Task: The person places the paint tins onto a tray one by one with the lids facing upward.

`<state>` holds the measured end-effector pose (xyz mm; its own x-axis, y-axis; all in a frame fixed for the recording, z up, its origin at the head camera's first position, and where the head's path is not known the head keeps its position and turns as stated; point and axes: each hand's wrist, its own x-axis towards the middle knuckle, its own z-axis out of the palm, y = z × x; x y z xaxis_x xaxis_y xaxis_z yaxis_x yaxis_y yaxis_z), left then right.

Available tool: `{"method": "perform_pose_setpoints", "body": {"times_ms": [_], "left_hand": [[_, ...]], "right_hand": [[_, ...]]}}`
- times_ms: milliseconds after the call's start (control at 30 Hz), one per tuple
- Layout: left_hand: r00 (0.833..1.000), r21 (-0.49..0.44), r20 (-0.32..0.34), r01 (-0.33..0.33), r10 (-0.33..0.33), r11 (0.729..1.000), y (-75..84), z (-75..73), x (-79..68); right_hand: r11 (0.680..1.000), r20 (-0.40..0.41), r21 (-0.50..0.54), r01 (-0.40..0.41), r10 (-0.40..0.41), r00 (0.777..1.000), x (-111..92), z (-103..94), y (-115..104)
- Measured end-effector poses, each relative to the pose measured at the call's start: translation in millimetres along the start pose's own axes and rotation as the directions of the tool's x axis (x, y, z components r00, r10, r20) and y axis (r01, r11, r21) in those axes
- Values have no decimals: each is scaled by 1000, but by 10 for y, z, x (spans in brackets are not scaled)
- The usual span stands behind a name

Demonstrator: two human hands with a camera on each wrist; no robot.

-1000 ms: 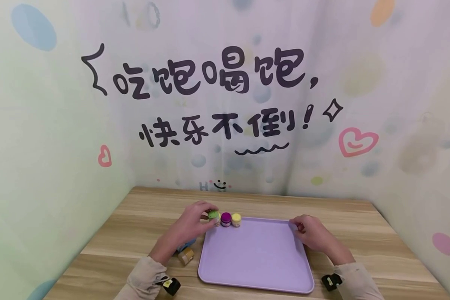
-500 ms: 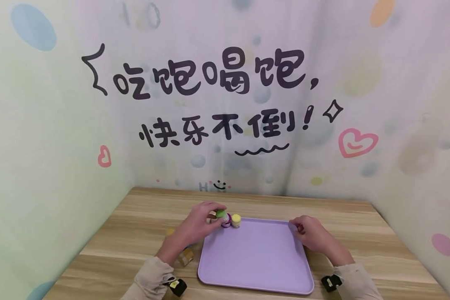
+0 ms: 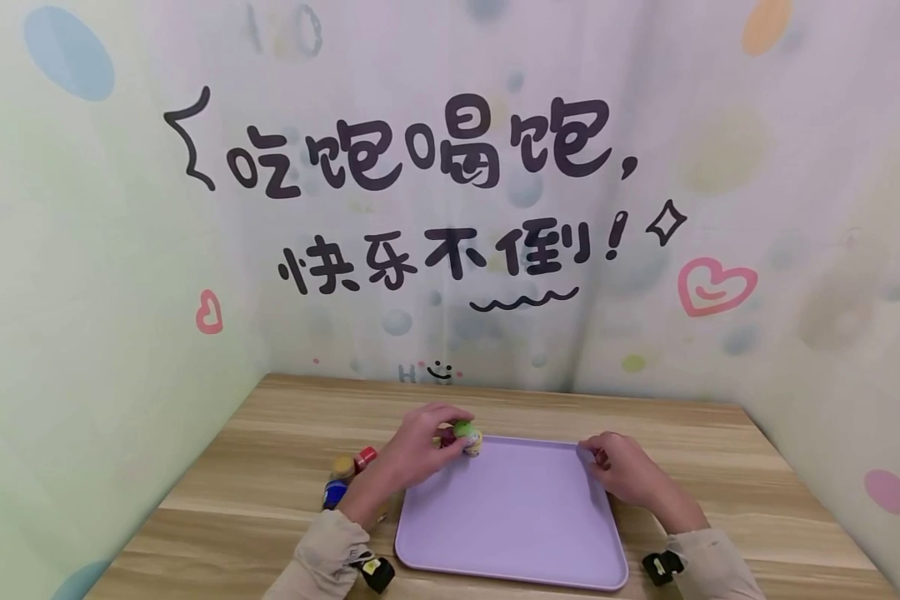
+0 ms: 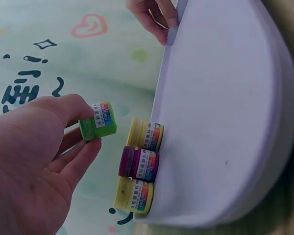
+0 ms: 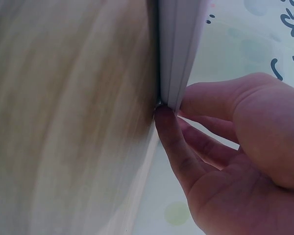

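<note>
My left hand (image 3: 423, 446) pinches a small green paint jar (image 4: 99, 121) between thumb and fingers, above the far edge of the lilac tray (image 3: 510, 517). In the left wrist view, a yellow jar (image 4: 147, 134), a purple jar (image 4: 139, 163) and a second yellow jar (image 4: 134, 196) stand in a row at the tray's far left corner. The held jar is apart from them there; in the head view the left hand partly hides the row. At the far right corner, my right hand (image 3: 628, 473) grips the tray's rim with thumb and fingers.
Left of the tray on the wooden table (image 3: 225, 492) lie a red jar (image 3: 365, 457), a jar with an ochre lid (image 3: 342, 467) and a blue jar (image 3: 335, 494), partly behind the left forearm. A printed curtain (image 3: 450, 333) hangs beyond the table.
My left hand has carried the green jar rightward along the tray's far edge, past the purple jar to the right-hand yellow one. The right hand has stayed on the rim.
</note>
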<state>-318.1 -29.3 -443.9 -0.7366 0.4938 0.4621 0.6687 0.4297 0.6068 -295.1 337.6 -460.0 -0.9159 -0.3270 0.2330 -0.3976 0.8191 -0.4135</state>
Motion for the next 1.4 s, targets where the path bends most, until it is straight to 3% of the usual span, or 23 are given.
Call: {"method": "perform_pose_setpoints", "body": {"times_ms": [200, 533, 1000, 1233, 1400], "left_hand": [[1000, 5, -15, 9, -9, 1000, 20, 80, 41], [1000, -105, -7, 28, -28, 994, 79, 221, 139], [1000, -116, -6, 26, -27, 993, 86, 386, 238], [999, -39, 30, 13, -12, 999, 92, 438, 243], [998, 49, 49, -34, 31, 998, 83, 462, 239]], "right_hand": [[1000, 10, 6, -4, 4, 1000, -3, 3, -2], [1000, 7, 2, 1, -1, 1000, -13, 1, -10], [1000, 6, 12, 5, -5, 1000, -7, 12, 11], [1000, 7, 12, -7, 7, 1000, -9, 13, -11], [1000, 7, 19, -11, 11, 1000, -19, 10, -23]]}}
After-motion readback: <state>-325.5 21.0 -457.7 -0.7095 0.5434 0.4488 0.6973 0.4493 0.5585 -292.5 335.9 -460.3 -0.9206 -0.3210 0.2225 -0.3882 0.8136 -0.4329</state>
